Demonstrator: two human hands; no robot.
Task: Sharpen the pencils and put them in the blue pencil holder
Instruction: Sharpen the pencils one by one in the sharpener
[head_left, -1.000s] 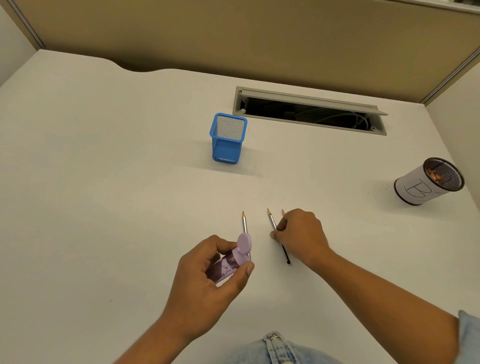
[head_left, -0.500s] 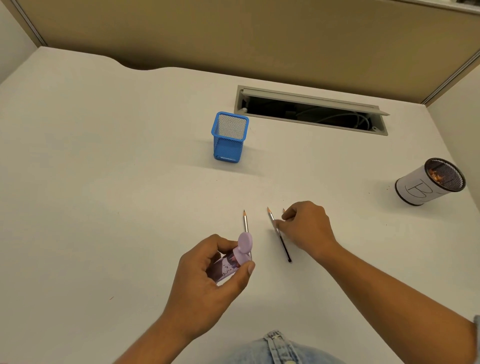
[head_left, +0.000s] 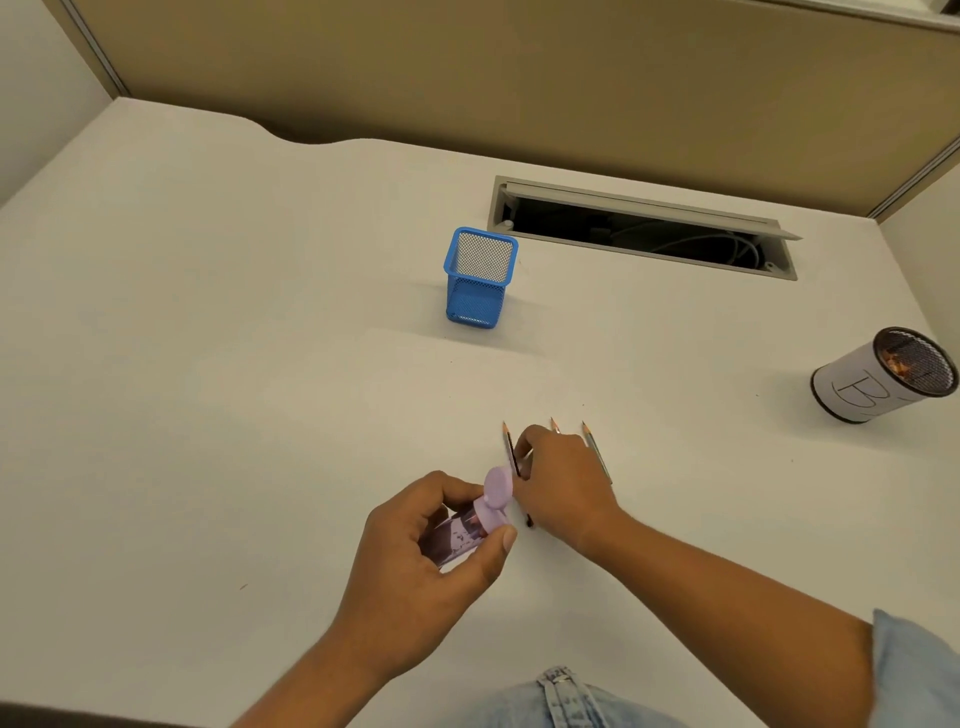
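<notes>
Wood and graphite: three thin pencils lie side by side on the white desk (head_left: 208, 364), tips pointing away from the person. The right hand (head_left: 563, 480) rests over them with its fingertips pinched on the leftmost pencil (head_left: 510, 448); the middle pencil (head_left: 555, 425) shows only its tip past the knuckles, and the right pencil (head_left: 596, 451) lies just beside the hand. The left hand (head_left: 426, 551) is closed around a lilac sharpener (head_left: 480, 517), its round end beside the right hand. Judging by their looks, the pencils are light, stiff and apt to roll, with brittle points, so the mid-shaft is the safest place to pinch. Farther back, well apart, stands the blue pencil holder (head_left: 478, 296), upright and apparently empty. At the right edge a paper-wrapped mesh cup (head_left: 878, 382) lies tilted. A cable slot (head_left: 644, 228) opens behind.
</notes>
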